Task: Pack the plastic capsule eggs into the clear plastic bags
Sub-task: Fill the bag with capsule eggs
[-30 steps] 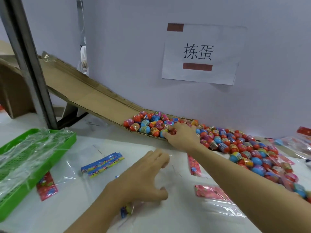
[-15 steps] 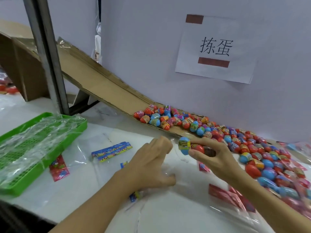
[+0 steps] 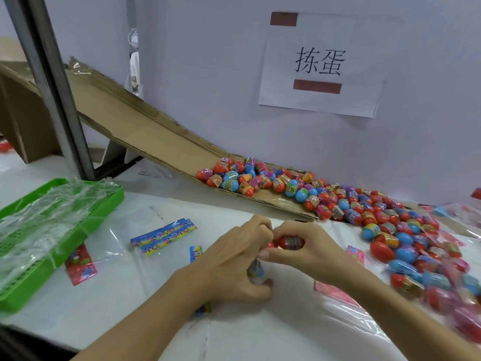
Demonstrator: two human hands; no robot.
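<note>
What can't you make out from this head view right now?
- Bag mouth: hidden behind the left hand and right hand.
- Egg: partly covered by fingers; its label is blurred.
- Eggs at lower right: motion-blurred, uncountable.
- Tray: cut off by the left edge, covered by film.

eggs [image 3: 346,204]: glossy plastic | ramp [image 3: 145,131]: matt cardboard | tray [image 3: 112,201]: green plastic, film probably glossy
</note>
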